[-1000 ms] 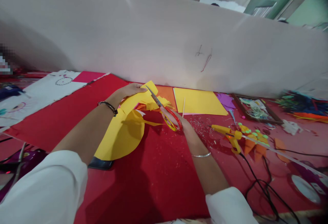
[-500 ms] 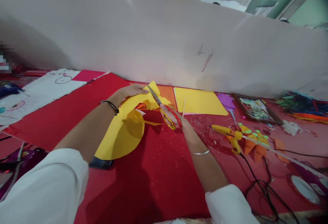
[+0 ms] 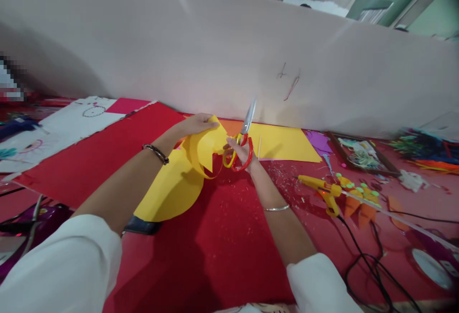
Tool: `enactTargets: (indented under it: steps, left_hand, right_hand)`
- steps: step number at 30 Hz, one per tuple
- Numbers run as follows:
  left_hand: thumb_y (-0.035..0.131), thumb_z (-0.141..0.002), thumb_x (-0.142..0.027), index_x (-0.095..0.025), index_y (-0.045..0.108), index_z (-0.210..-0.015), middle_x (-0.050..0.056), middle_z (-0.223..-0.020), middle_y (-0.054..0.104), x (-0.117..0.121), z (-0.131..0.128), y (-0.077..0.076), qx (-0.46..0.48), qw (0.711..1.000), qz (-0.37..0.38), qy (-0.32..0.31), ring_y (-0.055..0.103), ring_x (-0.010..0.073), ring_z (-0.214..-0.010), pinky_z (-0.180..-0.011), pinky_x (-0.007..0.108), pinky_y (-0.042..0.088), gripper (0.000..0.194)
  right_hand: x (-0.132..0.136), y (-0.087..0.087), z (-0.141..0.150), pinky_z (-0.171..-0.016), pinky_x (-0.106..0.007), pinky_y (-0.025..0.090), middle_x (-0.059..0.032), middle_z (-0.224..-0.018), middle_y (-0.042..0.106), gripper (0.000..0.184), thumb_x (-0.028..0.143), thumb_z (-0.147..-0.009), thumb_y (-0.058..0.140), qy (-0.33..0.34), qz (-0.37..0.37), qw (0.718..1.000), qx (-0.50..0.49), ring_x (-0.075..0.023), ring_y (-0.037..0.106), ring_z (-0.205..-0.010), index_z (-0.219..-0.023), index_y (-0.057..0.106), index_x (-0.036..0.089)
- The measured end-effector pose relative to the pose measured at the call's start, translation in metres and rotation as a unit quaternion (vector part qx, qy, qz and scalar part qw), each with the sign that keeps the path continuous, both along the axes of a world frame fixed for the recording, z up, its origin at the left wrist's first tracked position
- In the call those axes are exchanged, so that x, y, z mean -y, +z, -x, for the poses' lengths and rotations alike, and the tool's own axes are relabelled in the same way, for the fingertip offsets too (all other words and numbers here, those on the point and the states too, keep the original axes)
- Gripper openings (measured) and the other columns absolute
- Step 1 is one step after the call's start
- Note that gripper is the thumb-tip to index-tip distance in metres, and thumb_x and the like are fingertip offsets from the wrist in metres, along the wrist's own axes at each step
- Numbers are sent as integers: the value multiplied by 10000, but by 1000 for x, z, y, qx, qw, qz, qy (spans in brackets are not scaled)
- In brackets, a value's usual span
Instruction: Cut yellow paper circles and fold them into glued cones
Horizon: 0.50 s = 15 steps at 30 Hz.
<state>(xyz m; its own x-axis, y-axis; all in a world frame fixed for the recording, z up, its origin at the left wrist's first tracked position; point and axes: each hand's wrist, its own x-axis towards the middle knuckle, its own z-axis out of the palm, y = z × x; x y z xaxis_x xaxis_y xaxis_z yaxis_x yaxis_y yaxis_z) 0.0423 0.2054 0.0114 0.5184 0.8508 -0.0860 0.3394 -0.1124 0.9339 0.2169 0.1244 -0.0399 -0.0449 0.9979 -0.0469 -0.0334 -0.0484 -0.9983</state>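
My left hand (image 3: 199, 124) is closed on a piece of yellow paper (image 3: 206, 145), which curls and has a cut edge and a thin strip hanging from it. In my right hand (image 3: 244, 150) is a pair of scissors (image 3: 248, 119) with red and yellow handles, blades pointing up and away from me. The blades are apart from the yellow paper, while my right fingers sit close to its right edge. Below my left hand, a larger rounded yellow sheet (image 3: 172, 193) lies on the red table, partly over a dark flat object (image 3: 143, 225).
Yellow sheets (image 3: 287, 143) lie behind my right hand. A yellow glue gun (image 3: 321, 188) with a black cord (image 3: 358, 260) rests at right, near orange and yellow craft pieces (image 3: 362, 198). A tray (image 3: 362, 153) stands beyond. Red board (image 3: 107, 160) covers the left; a white wall (image 3: 215, 55) rises behind.
The scissors have swung from pointing left across the yellow paper to pointing upward, clear of it. The paper in my left hand has turned and now curls downward.
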Motion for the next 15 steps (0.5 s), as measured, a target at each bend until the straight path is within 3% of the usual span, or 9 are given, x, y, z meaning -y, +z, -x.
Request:
enactTargets:
  steps: [3, 6, 11, 15]
  left_hand:
    - [647, -686, -268, -149, 598, -631, -13, -558, 539, 13, -17, 9, -13, 998, -65, -15, 464, 81, -473, -448, 183, 312, 140]
    - [654, -680, -290, -153, 545, -595, -41, -524, 461, 25, -27, 9, -27, 992, -123, -12, 395, 66, -469, -430, 180, 255, 194]
    - [491, -812, -392, -168, 564, -850, -15, -642, 527, 31, -21, -9, -44, 985, -166, -1, 466, 83, -526, -461, 179, 329, 239]
    - [262, -921, -314, -138, 533, -1020, 29, -738, 581, 20, -13, -30, -83, 977, -196, 1, 524, 88, -574, -525, 200, 422, 338]
  right_hand:
    - [-1, 9, 6, -531, -265, 494, 24, -669, 604, 316, 473, -664, 632, -1, -23, 999, -39, -128, 611, -583, -780, 519, 202]
    - [4, 14, 9, -615, -348, 535, 20, -720, 634, 324, 398, -652, 665, 9, -36, 997, -63, -175, 639, -684, -908, 560, 229]
    - [16, 17, 2, -717, -414, 538, -3, -828, 668, 410, 344, -622, 704, 8, -44, 995, -94, -215, 653, -765, -991, 569, 228]
    - [23, 23, -7, -770, -410, 525, -16, -820, 675, 350, 313, -602, 717, -12, -51, 992, -113, -219, 656, -785, -911, 589, 210]
